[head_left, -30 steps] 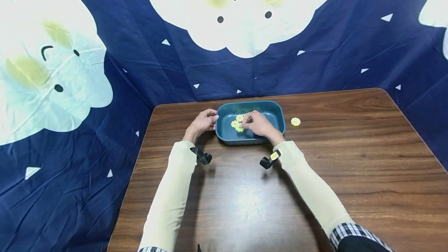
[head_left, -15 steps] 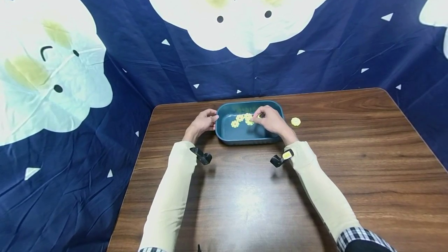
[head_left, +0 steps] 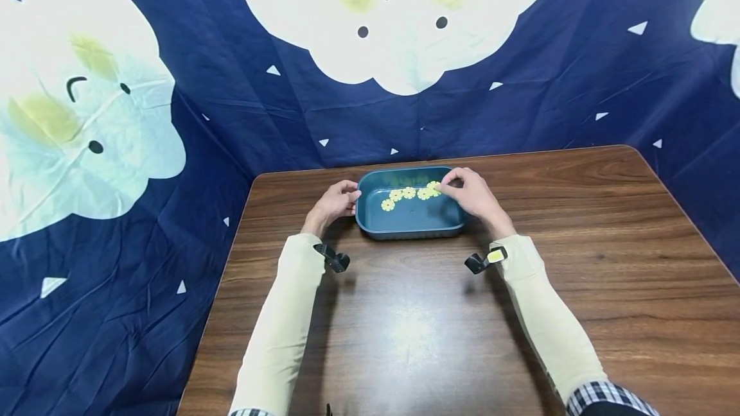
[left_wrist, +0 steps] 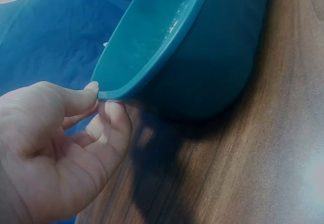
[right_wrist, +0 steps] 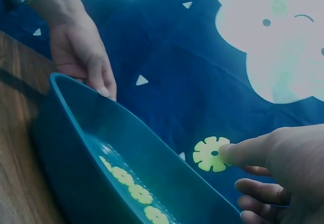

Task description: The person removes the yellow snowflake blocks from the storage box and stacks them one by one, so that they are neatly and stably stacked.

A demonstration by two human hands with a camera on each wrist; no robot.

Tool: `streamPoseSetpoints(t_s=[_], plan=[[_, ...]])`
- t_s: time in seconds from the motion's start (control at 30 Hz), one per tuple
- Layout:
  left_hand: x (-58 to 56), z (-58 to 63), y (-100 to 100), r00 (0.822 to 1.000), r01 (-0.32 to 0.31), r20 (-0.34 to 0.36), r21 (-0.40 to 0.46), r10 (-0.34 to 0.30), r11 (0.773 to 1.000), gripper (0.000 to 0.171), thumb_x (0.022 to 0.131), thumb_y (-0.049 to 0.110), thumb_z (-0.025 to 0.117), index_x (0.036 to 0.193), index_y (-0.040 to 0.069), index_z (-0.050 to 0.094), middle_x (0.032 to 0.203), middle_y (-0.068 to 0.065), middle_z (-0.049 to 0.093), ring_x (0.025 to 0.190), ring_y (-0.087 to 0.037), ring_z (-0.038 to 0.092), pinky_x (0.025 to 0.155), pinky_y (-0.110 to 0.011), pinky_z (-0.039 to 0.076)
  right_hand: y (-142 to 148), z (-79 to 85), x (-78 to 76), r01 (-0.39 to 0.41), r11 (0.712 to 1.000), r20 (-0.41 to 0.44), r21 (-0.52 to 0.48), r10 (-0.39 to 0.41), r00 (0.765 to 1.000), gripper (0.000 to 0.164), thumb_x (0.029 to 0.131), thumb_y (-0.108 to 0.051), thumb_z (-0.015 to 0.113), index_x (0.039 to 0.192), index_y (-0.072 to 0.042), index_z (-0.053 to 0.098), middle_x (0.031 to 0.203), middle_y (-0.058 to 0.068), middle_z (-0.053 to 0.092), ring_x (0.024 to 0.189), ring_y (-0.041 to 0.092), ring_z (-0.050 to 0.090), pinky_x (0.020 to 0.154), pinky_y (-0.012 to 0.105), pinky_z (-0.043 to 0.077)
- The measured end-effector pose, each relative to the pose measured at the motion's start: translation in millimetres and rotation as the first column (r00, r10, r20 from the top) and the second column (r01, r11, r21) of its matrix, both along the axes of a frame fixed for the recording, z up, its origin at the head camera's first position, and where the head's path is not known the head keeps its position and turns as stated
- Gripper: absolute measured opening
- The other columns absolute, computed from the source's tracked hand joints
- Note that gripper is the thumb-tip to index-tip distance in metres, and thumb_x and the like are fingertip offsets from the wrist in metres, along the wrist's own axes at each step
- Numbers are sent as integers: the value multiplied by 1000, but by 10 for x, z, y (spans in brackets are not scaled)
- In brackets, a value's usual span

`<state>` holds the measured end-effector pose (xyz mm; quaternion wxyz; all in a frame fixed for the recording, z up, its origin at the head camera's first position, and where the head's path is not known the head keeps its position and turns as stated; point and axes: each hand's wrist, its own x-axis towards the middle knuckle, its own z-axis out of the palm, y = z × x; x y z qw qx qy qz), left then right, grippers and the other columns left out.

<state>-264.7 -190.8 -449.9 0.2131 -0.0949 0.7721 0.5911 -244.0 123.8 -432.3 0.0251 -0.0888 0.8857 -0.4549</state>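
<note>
A dark teal rectangular basin (head_left: 413, 234) stands on the table near its far edge. My left hand (head_left: 338, 201) pinches the basin's left rim between thumb and fingers, plain in the left wrist view. Near the right end, my right hand (head_left: 473, 195) pinches a yellow flower-shaped disc (right_wrist: 206, 153) with a small centre hole and notched edge. The right wrist view has this disc raised above the basin's rim. Inside the basin, several similar discs (head_left: 388, 205) lie in a slanting row along the bottom.
The brown wood-grain table (head_left: 405, 313) reaches well to the right and front. A navy cloth (head_left: 358, 121) with white clouds and triangles hangs behind and at the left. Each wrist carries a small black camera (head_left: 485, 260).
My right hand has moved right across the basin with a disc between its fingers. More discs lie in the row. The disc right of the basin is now out of sight. My left hand stays put.
</note>
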Motion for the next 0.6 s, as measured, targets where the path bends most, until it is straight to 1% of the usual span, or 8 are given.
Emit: streamPoseSetpoints(t_s=[0.23,0.43,0.6], plan=[[-7,-10,-10,1000,2,10,1,-2,1000,34,100,10,47,133,2,44,93,-10,50,67,-12,52,65,-24,49,192,-76,0,52,997,14,-64,-51,999,25,90,-28,68,96,-5,63,101,11,58,87,23,52,73,31,42],[-2,-7,-12,1000,3,6,4,-3,1000,36,100,10,47,135,1,42,95,-10,49,68,-12,51,64,-23,49,348,-95,12,90,992,3,-91,-90,996,27,91,-28,67,98,-3,63,96,11,59,85,21,51,74,29,41],[3,-1,-15,1000,6,7,2,-6,1000,36,100,10,47,135,1,41,97,-11,49,69,-12,51,63,-22,48,464,-123,14,127,984,16,-123,-126,992,27,91,-27,66,99,-1,63,94,8,58,83,19,51,72,26,41]])
